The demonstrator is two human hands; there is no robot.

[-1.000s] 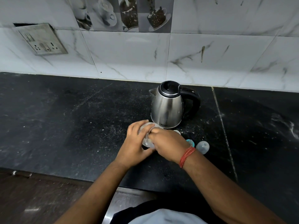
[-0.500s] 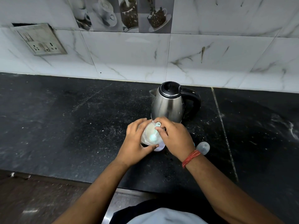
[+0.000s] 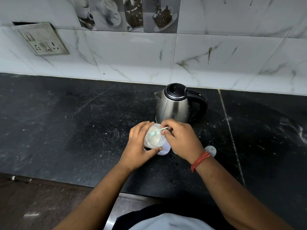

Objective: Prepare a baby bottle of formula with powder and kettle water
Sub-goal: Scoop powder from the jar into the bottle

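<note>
My left hand (image 3: 139,143) grips a clear round container of pale formula powder (image 3: 154,138), tilted toward me on the black counter. My right hand (image 3: 181,138) pinches the handle of a small light-blue scoop (image 3: 157,131) whose bowl sits over the powder. A white lid (image 3: 164,149) lies just under the container. The steel kettle (image 3: 173,105) with a black lid and handle stands right behind my hands. A small translucent bottle cap (image 3: 210,151) rests on the counter right of my right wrist. The bottle itself is hidden.
The black stone counter (image 3: 66,122) stretches wide to the left and right. A marble-tiled wall runs behind it, with a socket plate (image 3: 43,39) at upper left. The counter's front edge meets a metal strip (image 3: 126,196) near my body.
My right hand lifted off the container's mouth and now holds the scoop out over the powder. The container has tipped more toward me, showing its contents.
</note>
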